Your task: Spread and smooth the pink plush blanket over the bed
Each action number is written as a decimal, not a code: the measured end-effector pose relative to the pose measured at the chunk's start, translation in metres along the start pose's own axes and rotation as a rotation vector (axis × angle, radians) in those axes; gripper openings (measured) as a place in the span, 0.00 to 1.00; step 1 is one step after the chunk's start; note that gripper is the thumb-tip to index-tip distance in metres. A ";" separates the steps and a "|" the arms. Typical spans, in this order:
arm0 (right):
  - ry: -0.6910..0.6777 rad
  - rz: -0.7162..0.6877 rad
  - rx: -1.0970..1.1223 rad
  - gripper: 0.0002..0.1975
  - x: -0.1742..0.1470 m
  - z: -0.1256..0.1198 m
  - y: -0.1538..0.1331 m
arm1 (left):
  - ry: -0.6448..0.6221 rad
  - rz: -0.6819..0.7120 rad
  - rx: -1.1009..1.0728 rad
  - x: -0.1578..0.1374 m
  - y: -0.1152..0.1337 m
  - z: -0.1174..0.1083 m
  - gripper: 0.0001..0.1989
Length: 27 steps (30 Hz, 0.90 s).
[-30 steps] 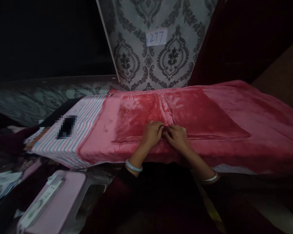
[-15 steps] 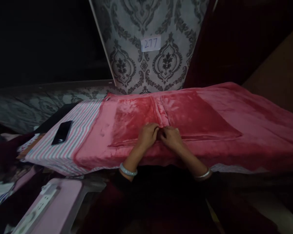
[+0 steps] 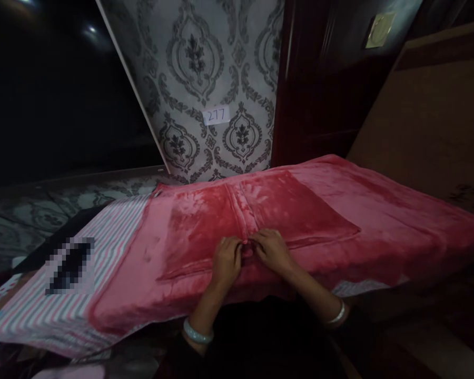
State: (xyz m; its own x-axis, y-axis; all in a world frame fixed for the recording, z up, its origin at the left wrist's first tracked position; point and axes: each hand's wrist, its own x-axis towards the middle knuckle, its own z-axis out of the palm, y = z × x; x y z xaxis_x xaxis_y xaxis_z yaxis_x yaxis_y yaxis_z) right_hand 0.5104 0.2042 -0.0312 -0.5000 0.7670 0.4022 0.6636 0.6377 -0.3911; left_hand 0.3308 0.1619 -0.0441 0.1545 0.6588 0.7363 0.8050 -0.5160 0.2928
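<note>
A deep red plush cloth (image 3: 296,210) lies flat, its two darker panels meeting at a raised strip in the middle. My left hand (image 3: 227,258) pinches the near end of that strip from the left. From the right, my right hand (image 3: 270,250) pinches the same spot, its fingertips almost touching the left ones. Both hands have their fingers closed at the cloth's near edge. Beneath it spreads a lighter pink-red plush blanket (image 3: 395,231), which covers most of the table.
A striped cloth (image 3: 114,231) covers the table's left end, with a dark pixelated object (image 3: 71,266) on it. Behind stand a large black screen (image 3: 63,95), patterned wallpaper (image 3: 197,63) with a paper label (image 3: 216,115) reading 277, and a brown board (image 3: 438,116) at right.
My view has tilted up and turned right, so the table sits lower and further left. Both hands stay pinched at the cloth's middle edge, with a slightly wider gap between them.
</note>
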 end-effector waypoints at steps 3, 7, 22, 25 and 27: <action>-0.012 0.078 0.014 0.19 0.034 -0.009 0.015 | 0.045 0.021 0.004 -0.001 0.000 0.002 0.10; -0.146 0.177 0.014 0.16 0.092 -0.011 0.038 | 0.057 0.008 0.000 -0.005 0.001 0.005 0.10; -0.087 0.404 0.390 0.09 0.252 0.059 0.072 | 0.052 -0.011 -0.039 -0.020 -0.004 0.012 0.11; -0.038 0.461 0.420 0.11 0.272 0.071 0.077 | 0.090 -0.036 0.042 -0.029 -0.008 0.026 0.11; -0.022 0.499 0.430 0.12 0.281 0.078 0.079 | 0.118 -0.062 0.119 -0.033 -0.011 0.036 0.12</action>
State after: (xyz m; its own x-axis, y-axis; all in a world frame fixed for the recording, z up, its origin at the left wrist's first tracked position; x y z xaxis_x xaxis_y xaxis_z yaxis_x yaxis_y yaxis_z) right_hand 0.3793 0.4760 -0.0132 -0.2041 0.9763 0.0714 0.5399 0.1731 -0.8237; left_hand 0.3377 0.1651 -0.0939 0.0400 0.6145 0.7879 0.8743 -0.4033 0.2702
